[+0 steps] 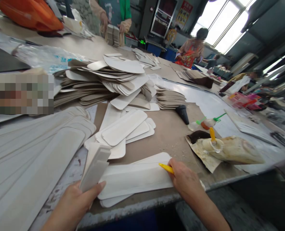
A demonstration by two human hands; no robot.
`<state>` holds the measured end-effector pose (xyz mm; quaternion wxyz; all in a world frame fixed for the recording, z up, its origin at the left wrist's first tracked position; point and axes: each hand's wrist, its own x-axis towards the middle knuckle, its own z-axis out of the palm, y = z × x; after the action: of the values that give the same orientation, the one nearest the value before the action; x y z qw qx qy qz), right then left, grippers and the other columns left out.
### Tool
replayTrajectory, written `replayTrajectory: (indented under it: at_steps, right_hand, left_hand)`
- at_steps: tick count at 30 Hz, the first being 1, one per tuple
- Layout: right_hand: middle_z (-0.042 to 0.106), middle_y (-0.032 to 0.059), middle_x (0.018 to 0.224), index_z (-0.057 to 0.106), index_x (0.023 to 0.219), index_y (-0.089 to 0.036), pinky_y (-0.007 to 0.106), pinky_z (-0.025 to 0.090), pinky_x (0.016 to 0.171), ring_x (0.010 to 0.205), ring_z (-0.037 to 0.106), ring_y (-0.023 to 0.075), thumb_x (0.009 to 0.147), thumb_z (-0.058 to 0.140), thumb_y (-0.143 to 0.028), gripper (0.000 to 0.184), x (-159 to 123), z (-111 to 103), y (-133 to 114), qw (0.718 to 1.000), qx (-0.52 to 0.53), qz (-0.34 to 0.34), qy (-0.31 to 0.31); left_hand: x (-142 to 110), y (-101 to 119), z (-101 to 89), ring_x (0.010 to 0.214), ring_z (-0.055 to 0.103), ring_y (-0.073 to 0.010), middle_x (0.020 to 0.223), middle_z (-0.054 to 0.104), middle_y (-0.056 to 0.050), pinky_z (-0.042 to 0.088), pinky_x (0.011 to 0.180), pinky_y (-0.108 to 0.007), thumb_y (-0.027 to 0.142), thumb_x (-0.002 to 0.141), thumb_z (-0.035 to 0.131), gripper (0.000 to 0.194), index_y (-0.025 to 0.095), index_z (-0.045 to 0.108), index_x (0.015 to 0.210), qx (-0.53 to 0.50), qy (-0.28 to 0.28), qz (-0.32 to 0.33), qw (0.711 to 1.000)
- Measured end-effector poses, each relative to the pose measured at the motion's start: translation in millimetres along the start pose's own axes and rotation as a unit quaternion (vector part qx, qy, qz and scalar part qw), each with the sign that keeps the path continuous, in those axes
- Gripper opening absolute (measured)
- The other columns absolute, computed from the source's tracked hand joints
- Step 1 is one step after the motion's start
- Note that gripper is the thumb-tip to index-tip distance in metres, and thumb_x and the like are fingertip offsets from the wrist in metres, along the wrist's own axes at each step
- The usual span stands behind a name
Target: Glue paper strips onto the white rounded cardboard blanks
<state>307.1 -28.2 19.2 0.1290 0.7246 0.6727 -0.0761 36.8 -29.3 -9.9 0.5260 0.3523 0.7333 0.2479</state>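
Note:
My left hand (78, 199) grips a bundle of narrow white strips (96, 168) upright, its thumb resting by the end of a long white panel (135, 179). That panel lies on others like it at the table's front edge. At its right end my right hand (184, 179) is closed around a yellow tool (166, 168) with a flat tip; its exact kind I cannot make out. Just behind, smaller white rounded panels (124, 126) lie in a loose pile. Long white panels (58, 157) fan out along the left.
Tall stacks of cut panels (84, 83) stand mid-table. To the right are a glue-smeared container (236, 150) with a yellow handle in it, a black cone (182, 114) and small bottles (208, 123). A co-worker's hands (120, 28) hold a stack across the table; other people work farther back.

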Motion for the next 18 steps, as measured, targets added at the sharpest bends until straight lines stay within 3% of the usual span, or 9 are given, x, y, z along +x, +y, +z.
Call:
replayTrajectory:
  at_steps: [8, 18]
  right_hand:
    - [0.060, 0.0051, 0.080, 0.051, 0.081, -0.020, 0.028, 0.036, 0.063, 0.076, 0.057, 0.0203, 0.082, 0.046, -0.008, 0.013, 2.8, 19.2, 6.4, 0.997, 0.016, -0.047, 0.061]
    - [0.056, 0.0019, 0.069, 0.048, 0.077, -0.023, 0.028, 0.039, 0.056, 0.065, 0.056, 0.0197, 0.079, 0.049, -0.016, 0.007, 19.3, 58.1, 37.3, 0.969, 0.051, -0.187, 0.152]
  left_hand:
    - [1.7, -2.1, 1.8, 0.039, 0.032, -0.0132, 0.032, 0.034, 0.006, 0.022, 0.048, -0.027, 0.057, 0.055, 0.059, 0.039, 0.024, 0.042, 0.042, 0.028, 0.003, 0.002, 1.000]
    - [-0.8, 2.1, 8.0, 0.037, 0.030, -0.0111, 0.033, 0.036, 0.006, 0.020, 0.042, -0.025, 0.049, 0.059, 0.055, 0.032, 0.024, 0.041, 0.044, 0.007, 0.028, 0.001, 1.000]
